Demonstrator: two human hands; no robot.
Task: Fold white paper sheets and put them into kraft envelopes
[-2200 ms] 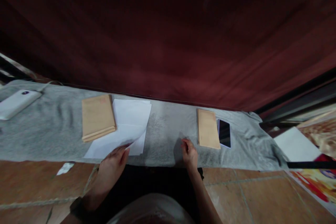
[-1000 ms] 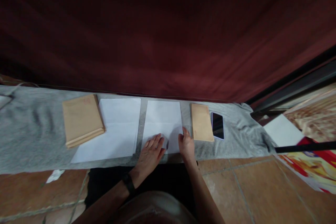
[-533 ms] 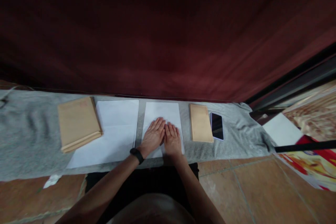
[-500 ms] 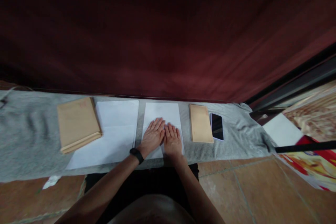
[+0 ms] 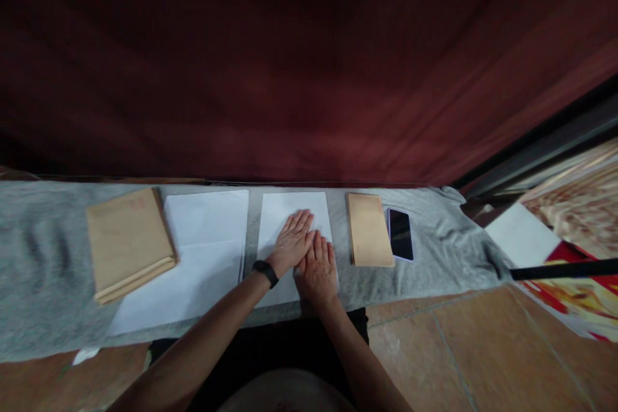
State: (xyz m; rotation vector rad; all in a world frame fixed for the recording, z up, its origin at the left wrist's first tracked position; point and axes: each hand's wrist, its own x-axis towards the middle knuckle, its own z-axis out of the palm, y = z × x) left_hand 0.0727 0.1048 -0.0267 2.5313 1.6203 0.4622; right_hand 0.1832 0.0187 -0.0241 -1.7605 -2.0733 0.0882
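A white sheet of paper lies on the grey cloth in front of me. My left hand, with a black band on its wrist, rests flat on the sheet, fingers stretched out toward its far right part. Beside and slightly below it, my right hand presses flat near the sheet's right edge, its fingertips touching or just under the edge of the left hand. Neither hand grips anything. To the left lies a larger white paper with a crease across it, partly covered by a stack of brown envelopes.
Right of the sheet are smaller brown envelopes and a phone with a dark screen. A grey cloth covers the narrow surface. Behind it rises a dark red panel. A colourful printed box stands at the right.
My left hand has slid right and slightly away from me, up against my right hand. My right hand has shifted slightly toward me. The view has moved a little.
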